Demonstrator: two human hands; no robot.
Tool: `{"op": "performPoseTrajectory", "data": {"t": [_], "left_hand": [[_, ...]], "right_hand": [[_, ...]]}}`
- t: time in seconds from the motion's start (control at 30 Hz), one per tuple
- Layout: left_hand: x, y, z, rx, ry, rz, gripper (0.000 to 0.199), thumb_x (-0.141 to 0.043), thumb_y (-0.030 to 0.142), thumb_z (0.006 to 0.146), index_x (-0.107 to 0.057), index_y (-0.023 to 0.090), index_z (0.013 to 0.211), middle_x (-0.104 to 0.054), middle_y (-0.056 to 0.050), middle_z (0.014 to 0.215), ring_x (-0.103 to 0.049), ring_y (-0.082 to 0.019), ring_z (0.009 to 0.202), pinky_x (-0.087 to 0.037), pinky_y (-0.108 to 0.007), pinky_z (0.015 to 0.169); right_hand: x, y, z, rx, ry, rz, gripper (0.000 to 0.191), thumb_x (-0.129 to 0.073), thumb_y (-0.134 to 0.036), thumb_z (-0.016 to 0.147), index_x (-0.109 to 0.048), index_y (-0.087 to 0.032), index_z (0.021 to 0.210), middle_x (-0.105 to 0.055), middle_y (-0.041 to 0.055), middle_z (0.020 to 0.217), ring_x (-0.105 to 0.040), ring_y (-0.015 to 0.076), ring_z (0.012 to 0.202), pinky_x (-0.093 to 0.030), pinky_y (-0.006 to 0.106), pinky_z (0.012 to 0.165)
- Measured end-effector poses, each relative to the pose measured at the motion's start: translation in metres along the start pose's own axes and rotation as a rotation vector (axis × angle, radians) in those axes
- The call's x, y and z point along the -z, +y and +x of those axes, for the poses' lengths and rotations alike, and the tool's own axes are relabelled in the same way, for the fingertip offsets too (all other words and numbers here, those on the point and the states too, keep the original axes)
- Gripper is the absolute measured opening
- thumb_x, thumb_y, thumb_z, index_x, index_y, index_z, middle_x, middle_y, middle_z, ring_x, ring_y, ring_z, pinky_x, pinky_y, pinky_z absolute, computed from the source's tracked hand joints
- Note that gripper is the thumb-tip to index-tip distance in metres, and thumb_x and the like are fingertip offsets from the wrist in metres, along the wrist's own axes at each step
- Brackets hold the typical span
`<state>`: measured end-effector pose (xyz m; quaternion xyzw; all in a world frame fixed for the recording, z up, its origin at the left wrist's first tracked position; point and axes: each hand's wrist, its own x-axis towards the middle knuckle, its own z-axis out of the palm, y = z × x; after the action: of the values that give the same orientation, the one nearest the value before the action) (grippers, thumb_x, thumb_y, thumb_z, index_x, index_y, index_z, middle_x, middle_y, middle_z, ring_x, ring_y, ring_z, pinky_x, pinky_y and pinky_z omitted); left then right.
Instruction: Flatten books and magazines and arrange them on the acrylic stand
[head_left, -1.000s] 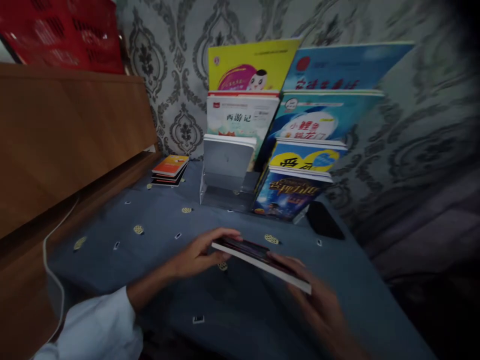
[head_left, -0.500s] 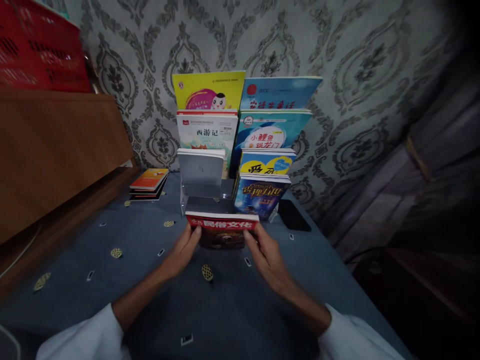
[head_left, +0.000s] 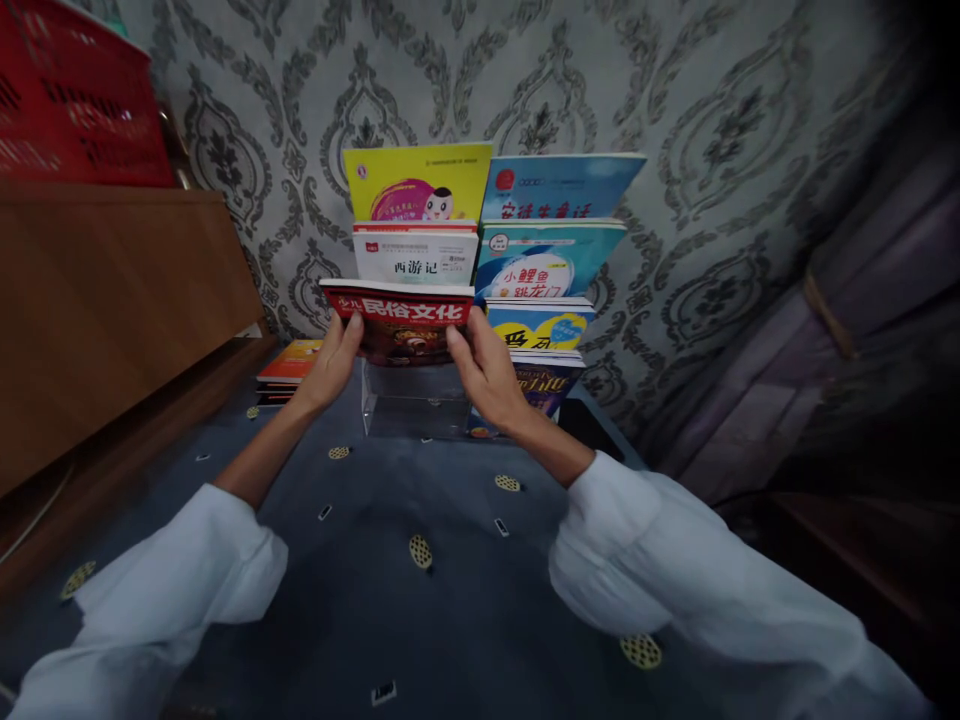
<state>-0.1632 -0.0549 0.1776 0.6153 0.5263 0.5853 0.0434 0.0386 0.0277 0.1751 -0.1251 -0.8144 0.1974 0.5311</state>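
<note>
Between my hands is a book [head_left: 401,325] with a red title band and a dark picture below it. My left hand [head_left: 334,362] grips its left edge, thumb on the front cover. On the right edge my right hand [head_left: 486,372] holds it the same way. The book is raised in front of the left column of a clear plastic book rack [head_left: 409,408]. It hides the grey book seen there earlier and the lower part of a white book [head_left: 416,258]. Behind stands a yellow book [head_left: 420,180].
The rack's right column holds a blue book [head_left: 562,185], a teal book [head_left: 551,260], a yellow-and-blue book [head_left: 536,325] and a dark blue book [head_left: 551,385]. An orange-topped stack [head_left: 289,365] lies left. A red basket [head_left: 82,100] sits on a wooden cabinet [head_left: 112,300]. A dark flat object [head_left: 589,430] lies right.
Both hands have lifted the red-banded book up and forward, slightly left, from low in front of the rack to the level of the grey book, which it now covers.
</note>
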Motion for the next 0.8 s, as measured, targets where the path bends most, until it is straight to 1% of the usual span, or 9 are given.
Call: {"op": "performPoseTrajectory", "data": {"t": [0.13, 0.27, 0.4, 0.53, 0.63, 0.7, 0.73, 0.8], "left_hand": [[-0.003, -0.012, 0.012, -0.032, -0.011, -0.012, 0.077, -0.034, 0.078, 0.092, -0.051, 0.018, 0.138, -0.05, -0.013, 0.15, -0.038, -0.029, 0.145, -0.025, -0.044, 0.123], [-0.006, -0.024, 0.014, -0.032, -0.018, -0.006, 0.077, -0.033, 0.077, 0.093, -0.051, 0.017, 0.137, -0.051, -0.013, 0.149, -0.04, -0.028, 0.144, -0.027, -0.043, 0.122], [-0.007, -0.037, 0.014, -0.002, -0.033, -0.016, 0.07, -0.035, 0.074, 0.094, -0.054, 0.02, 0.133, -0.055, -0.012, 0.144, -0.047, -0.029, 0.138, -0.038, -0.045, 0.116], [-0.009, -0.052, 0.015, 0.018, -0.046, -0.014, 0.066, -0.035, 0.073, 0.095, -0.058, 0.019, 0.124, -0.063, -0.013, 0.128, -0.059, -0.028, 0.119, -0.051, -0.045, 0.1], [-0.01, -0.063, 0.018, -0.008, -0.039, 0.054, 0.061, -0.033, 0.07, 0.097, -0.061, 0.017, 0.11, -0.066, -0.011, 0.107, -0.064, -0.025, 0.101, -0.056, -0.043, 0.091], [-0.012, -0.068, 0.019, -0.039, -0.008, 0.153, 0.057, -0.034, 0.067, 0.098, -0.06, 0.016, 0.103, -0.065, -0.009, 0.094, -0.065, -0.024, 0.092, -0.056, -0.044, 0.089], [-0.013, -0.069, 0.02, -0.062, 0.021, 0.214, 0.054, -0.036, 0.064, 0.099, -0.059, 0.016, 0.103, -0.064, -0.009, 0.092, -0.065, -0.024, 0.09, -0.055, -0.044, 0.089], [-0.014, -0.069, 0.02, -0.117, 0.103, 0.34, 0.044, -0.045, 0.055, 0.099, -0.055, 0.014, 0.115, -0.063, -0.01, 0.097, -0.065, -0.024, 0.093, -0.053, -0.046, 0.094]], "right_hand": [[-0.005, 0.015, 0.007, -0.002, 0.002, -0.028, 0.035, -0.034, -0.054, 0.102, -0.052, -0.024, 0.102, -0.056, 0.0036, 0.09, -0.055, 0.0222, 0.084, -0.052, 0.046, 0.084], [-0.008, 0.026, 0.005, -0.037, -0.017, -0.025, 0.036, -0.033, -0.056, 0.101, -0.052, -0.025, 0.103, -0.056, 0.0034, 0.091, -0.055, 0.0226, 0.084, -0.052, 0.045, 0.083], [-0.011, 0.034, 0.002, -0.051, -0.036, -0.007, 0.037, -0.033, -0.055, 0.102, -0.052, -0.025, 0.109, -0.059, 0.0059, 0.098, -0.057, 0.0236, 0.089, -0.052, 0.046, 0.086], [-0.015, 0.043, 0.001, -0.063, -0.038, -0.035, 0.035, -0.032, -0.052, 0.103, -0.051, -0.024, 0.112, -0.061, 0.007, 0.101, -0.059, 0.0226, 0.09, -0.055, 0.045, 0.086], [-0.016, 0.054, 0.003, -0.072, -0.05, -0.075, 0.033, -0.032, -0.047, 0.104, -0.05, -0.023, 0.116, -0.063, 0.0079, 0.103, -0.062, 0.0237, 0.09, -0.056, 0.047, 0.085], [-0.017, 0.061, 0.005, -0.095, -0.07, -0.097, 0.031, -0.032, -0.043, 0.104, -0.049, -0.023, 0.119, -0.064, 0.0086, 0.103, -0.064, 0.0245, 0.088, -0.056, 0.047, 0.083], [-0.018, 0.064, 0.005, -0.11, -0.081, -0.105, 0.03, -0.033, -0.041, 0.104, -0.049, -0.022, 0.12, -0.064, 0.0087, 0.102, -0.065, 0.0248, 0.088, -0.056, 0.046, 0.082], [-0.02, 0.069, 0.006, -0.14, -0.101, -0.123, 0.027, -0.034, -0.037, 0.103, -0.049, -0.023, 0.121, -0.064, 0.0085, 0.1, -0.066, 0.0252, 0.087, -0.056, 0.045, 0.081]]}}
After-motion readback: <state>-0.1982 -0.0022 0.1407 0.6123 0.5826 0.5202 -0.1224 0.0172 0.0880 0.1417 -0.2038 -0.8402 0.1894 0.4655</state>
